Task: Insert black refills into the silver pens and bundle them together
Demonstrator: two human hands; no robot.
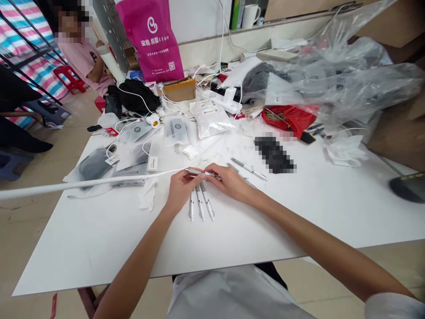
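Observation:
Both hands meet over the middle of the white table (159, 243), holding one pen (195, 172) level between them. My left hand (182, 188) has its fingers closed on the grey end at the left. My right hand (229, 179) pinches the other end, partly covering it. Just below the hands, three white-and-grey pens (200, 206) lie side by side, their upper ends partly behind my fingers. To the right of my right hand lies a pen (249, 169) on the table, with more beside it, partly hidden by that hand.
Packets in frosted plastic (133, 173) lie at the left. A white cable (99, 182) crosses that side. Behind are a white packed pouch (211, 117), a red bag (288, 119) and clear plastic sheeting (341, 88). A blurred dark object (275, 153) lies right. A person (84, 62) sits far left.

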